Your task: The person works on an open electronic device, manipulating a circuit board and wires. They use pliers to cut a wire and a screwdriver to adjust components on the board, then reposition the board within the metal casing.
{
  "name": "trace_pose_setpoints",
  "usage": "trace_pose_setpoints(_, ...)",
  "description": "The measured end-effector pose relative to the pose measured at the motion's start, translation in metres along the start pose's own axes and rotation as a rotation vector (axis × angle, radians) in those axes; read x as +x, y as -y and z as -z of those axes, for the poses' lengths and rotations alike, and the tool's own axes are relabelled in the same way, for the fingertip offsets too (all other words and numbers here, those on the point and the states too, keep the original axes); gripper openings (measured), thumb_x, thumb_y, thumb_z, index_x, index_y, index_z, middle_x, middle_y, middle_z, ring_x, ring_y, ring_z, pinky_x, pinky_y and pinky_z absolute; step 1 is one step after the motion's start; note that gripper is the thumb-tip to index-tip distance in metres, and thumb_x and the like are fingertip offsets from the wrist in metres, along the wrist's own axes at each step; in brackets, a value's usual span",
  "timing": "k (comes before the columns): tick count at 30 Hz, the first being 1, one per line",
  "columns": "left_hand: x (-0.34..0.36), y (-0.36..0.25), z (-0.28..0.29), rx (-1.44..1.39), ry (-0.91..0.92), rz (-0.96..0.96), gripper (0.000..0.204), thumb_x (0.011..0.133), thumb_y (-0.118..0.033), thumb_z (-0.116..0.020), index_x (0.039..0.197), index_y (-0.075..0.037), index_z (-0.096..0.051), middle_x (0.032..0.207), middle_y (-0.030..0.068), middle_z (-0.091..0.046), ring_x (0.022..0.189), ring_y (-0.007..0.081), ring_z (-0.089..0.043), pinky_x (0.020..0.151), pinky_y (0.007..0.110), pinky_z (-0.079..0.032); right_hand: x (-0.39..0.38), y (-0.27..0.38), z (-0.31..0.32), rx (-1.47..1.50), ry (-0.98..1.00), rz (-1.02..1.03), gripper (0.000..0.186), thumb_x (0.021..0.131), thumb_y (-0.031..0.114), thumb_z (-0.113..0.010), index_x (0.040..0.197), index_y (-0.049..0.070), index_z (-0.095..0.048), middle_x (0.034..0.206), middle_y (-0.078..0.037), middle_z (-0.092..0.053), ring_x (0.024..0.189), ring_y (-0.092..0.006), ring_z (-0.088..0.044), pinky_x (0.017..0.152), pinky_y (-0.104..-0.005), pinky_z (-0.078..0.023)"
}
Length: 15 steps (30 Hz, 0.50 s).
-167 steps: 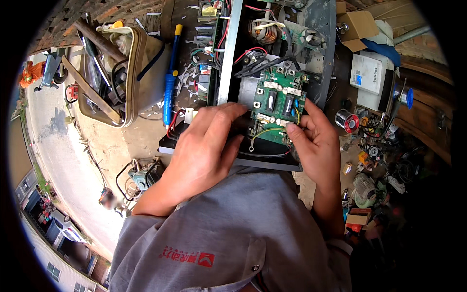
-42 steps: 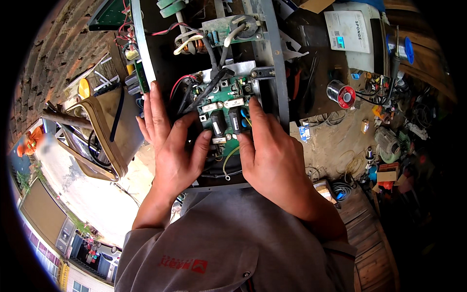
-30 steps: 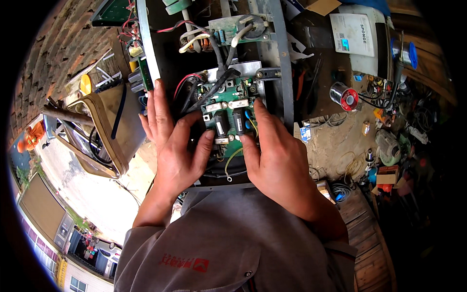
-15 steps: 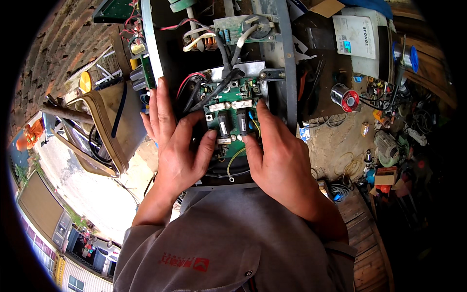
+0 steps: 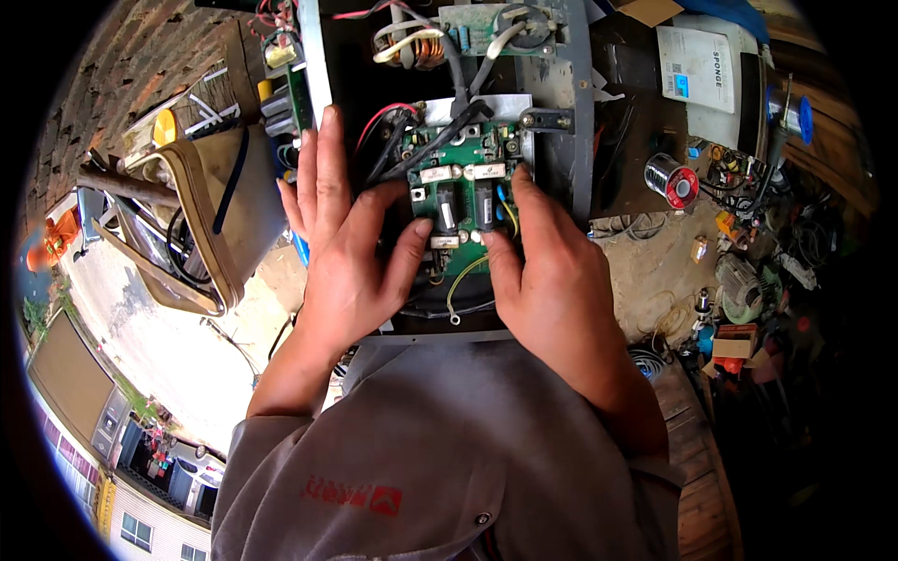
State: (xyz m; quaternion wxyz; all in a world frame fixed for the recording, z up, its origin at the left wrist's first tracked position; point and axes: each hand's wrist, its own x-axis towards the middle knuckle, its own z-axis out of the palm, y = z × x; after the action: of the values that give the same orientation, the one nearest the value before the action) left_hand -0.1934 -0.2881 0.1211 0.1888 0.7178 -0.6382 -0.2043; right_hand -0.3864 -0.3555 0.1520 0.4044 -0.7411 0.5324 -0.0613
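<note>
A green circuit board (image 5: 470, 187) with black cylindrical parts and white block components lies inside an open metal case (image 5: 582, 122). My left hand (image 5: 351, 262) has its thumb and index finger at the board's left edge, while its other fingers stretch up by the case's left wall. On the opposite side, my right hand (image 5: 559, 271) grips the board's right edge with thumb and index finger. A yellow-green wire (image 5: 453, 290) with a ring terminal hangs off the near side. Thick black cables (image 5: 440, 140) cross the board's far end. The undersides of the fingertips are hidden.
Beyond the board sit a copper coil (image 5: 412, 49) and a smaller green board (image 5: 477, 33). A tan tool bag (image 5: 257, 201) stands left. To the right are a solder spool (image 5: 666, 179), a blue spool (image 5: 793, 115), a white package (image 5: 697, 70) and cluttered parts.
The whole view has shifted, so case, board and hands appear slightly higher and further right. Both hands keep about the same place on the board.
</note>
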Motion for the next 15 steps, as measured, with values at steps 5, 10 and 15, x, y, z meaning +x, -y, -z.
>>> trace_pose_setpoints(5, 0.003, 0.002, 0.000, -0.018, -0.022, -0.018, 0.031, 0.087, -0.024, -0.078, 0.110, -0.004, -0.071, 0.170, 0.0252, -0.018, 0.155, 0.0493, -0.016, 0.116, 0.073, -0.009, 0.003, -0.007, 0.000, -0.009, -0.017, 0.028, 0.051, 0.091, 0.007, -0.071, 0.137, -0.008, -0.055, 0.120, -0.030, -0.067, 0.109, -0.0461, -0.067, 0.092, -0.0458, -0.055)
trace_pose_setpoints(10, 0.004, 0.003, -0.003, -0.064, -0.077, -0.027, 0.028, 0.087, -0.024, -0.078, 0.106, -0.004, -0.074, 0.171, 0.0202, -0.019, 0.155, 0.0479, -0.017, 0.116, 0.073, -0.011, 0.006, -0.011, -0.001, -0.020, -0.040, 0.052, 0.052, 0.090, 0.008, -0.073, 0.137, -0.005, -0.056, 0.105, -0.026, -0.072, 0.095, -0.0396, -0.072, 0.083, -0.0423, -0.055)
trace_pose_setpoints(15, 0.003, 0.003, -0.007, -0.072, -0.100, -0.041, 0.027, 0.087, -0.022, -0.078, 0.105, -0.003, -0.073, 0.171, 0.0196, -0.019, 0.155, 0.0478, -0.018, 0.115, 0.075, -0.011, 0.007, -0.017, -0.003, -0.003, -0.024, 0.057, 0.055, 0.086, 0.010, -0.074, 0.134, -0.008, -0.055, 0.111, -0.030, -0.069, 0.101, -0.0476, -0.068, 0.087, -0.0503, -0.055)
